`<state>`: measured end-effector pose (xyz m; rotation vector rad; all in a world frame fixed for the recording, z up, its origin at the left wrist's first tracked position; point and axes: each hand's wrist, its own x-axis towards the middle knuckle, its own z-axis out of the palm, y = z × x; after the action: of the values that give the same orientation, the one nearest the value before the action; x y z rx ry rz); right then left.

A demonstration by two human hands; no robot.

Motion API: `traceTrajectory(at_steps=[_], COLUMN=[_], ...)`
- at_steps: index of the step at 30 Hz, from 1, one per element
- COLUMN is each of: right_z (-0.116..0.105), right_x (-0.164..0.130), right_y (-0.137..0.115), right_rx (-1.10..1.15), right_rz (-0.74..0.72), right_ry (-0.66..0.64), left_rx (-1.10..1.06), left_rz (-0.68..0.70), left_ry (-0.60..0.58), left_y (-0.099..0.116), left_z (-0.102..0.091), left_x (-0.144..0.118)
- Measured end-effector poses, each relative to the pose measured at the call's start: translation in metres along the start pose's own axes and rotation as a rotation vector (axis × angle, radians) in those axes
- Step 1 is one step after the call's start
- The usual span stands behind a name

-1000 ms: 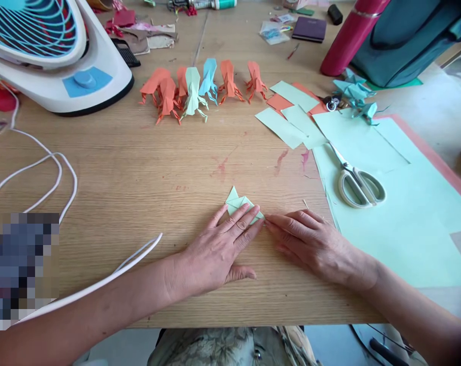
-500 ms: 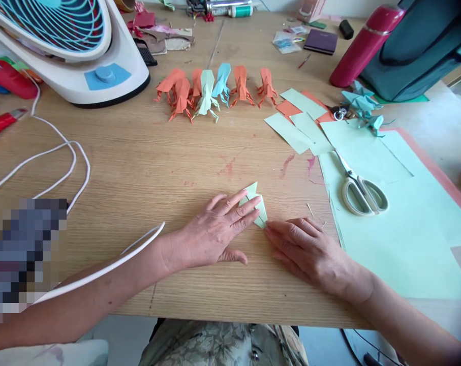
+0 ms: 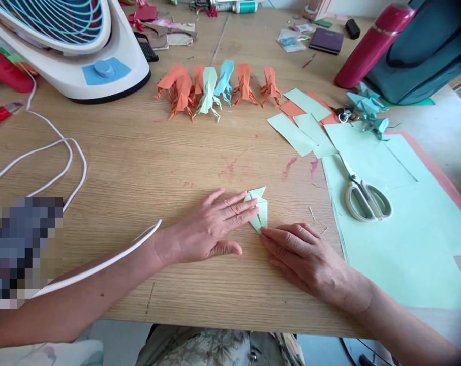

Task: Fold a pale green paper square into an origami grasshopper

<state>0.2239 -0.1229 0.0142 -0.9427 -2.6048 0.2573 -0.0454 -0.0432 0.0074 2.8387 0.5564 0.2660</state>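
Observation:
A small piece of pale green folded paper [image 3: 262,209] lies on the wooden table in front of me, its top edge notched and a crease line down its middle. My left hand [image 3: 218,218] is open, palm down, with its fingertips resting flat on the paper's left side and the thumb held apart. At the paper's lower point, my right hand [image 3: 302,259] has its fingers closed together on the tip; its thumb is hidden underneath. Folded paper figures, such as a pale green one [image 3: 208,91] and a blue one [image 3: 224,80], stand farther back among several orange ones [image 3: 244,84].
Scissors [image 3: 367,199] lie on large green sheets [image 3: 398,254] at right, below cut paper strips [image 3: 290,133]. A fan [image 3: 131,66] stands back left, its white cable [image 3: 86,162] looping forward. A pink flask [image 3: 373,48] and a teal bag [image 3: 424,56] are back right.
The folded paper has turned slightly, its lower tip swinging left, and my right fingers have moved with it. My left hand stays flat on it. The whole view has shifted a little.

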Motion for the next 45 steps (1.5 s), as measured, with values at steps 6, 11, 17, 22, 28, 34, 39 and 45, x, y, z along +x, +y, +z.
traceTrajectory(at_steps=[6,11,17,22,28,34,39,45], right_z=[-0.001,-0.001,-0.002,-0.001,0.0,-0.001,-0.001,-0.002], right_x=[0.001,0.002,0.003,0.003,0.001,0.001,0.002,0.006], right_y=[0.001,0.001,-0.001,-0.002,0.0,-0.001,-0.001,0.0], right_rx=[0.006,0.017,0.007,0.003,0.0,-0.005,-0.016,-0.017], right_rz=[0.012,0.011,0.01,-0.001,0.01,0.001,-0.024,-0.029], right_ry=[0.003,0.0,0.01,0.01,0.019,0.007,-0.01,-0.02], left_rx=[0.083,0.235,0.234,0.205,0.192,0.248,0.268,0.292], left_rz=[-0.056,0.043,0.029,0.044,0.052,0.048,0.04,0.003], left_ry=[0.326,0.2,0.133,0.165,0.144,0.133,0.097,0.087], left_y=[-0.01,-0.01,-0.004,-0.002,0.001,0.004,0.003,0.011], left_z=[-0.011,-0.01,-0.01,-0.005,-0.003,-0.004,-0.004,-0.003], left_x=[-0.004,-0.003,0.001,0.002,0.001,0.001,-0.005,-0.005])
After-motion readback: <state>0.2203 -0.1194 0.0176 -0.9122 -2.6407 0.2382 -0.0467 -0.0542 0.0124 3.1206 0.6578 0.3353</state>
